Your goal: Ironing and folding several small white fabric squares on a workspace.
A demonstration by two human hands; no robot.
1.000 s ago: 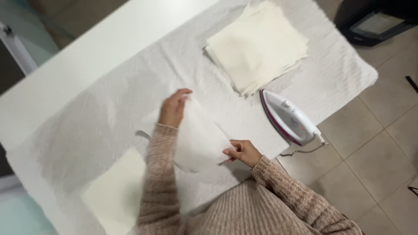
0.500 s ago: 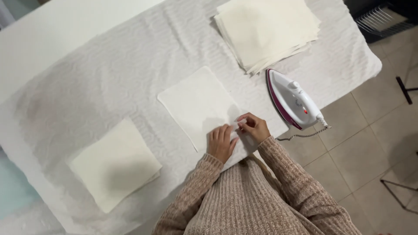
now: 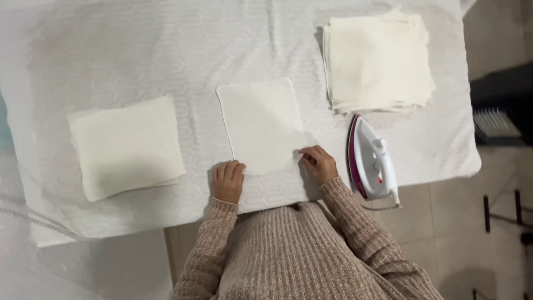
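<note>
Cloth square: a single white cloth square (image 3: 261, 125) lay flat on the white padded cover (image 3: 166, 44) of the table, in front of the person and roughly midway between the two stacks.
Long axis: the piece was slightly longer than wide; its long axis ran away from the person toward the far edge of the table, tilted a little to the left at the far end.
Near edge: the near edge pointed toward the person's body and lay between the two hands.
Left hand: the left hand (image 3: 227, 180) rested palm down at the near left corner of the square.
Left fingers: the fingers (image 3: 229, 168) were extended and held close together, with the tips touching the cloth edge; nothing was gripped.
Right hand: the right hand (image 3: 319, 164) sat at the near right corner.
Right fingers: the fingers (image 3: 307, 155) were curled and narrow, pinching or pressing the corner; which of the two could not be told.
Left stack: a cream folded stack (image 3: 126, 147) lay well apart to the left.
Far stack: a taller pile of cream squares (image 3: 378, 61) lay at the far right.
Iron: a white and magenta iron (image 3: 371, 158) stood just beside the right hand, nose pointing away from the person.
</note>
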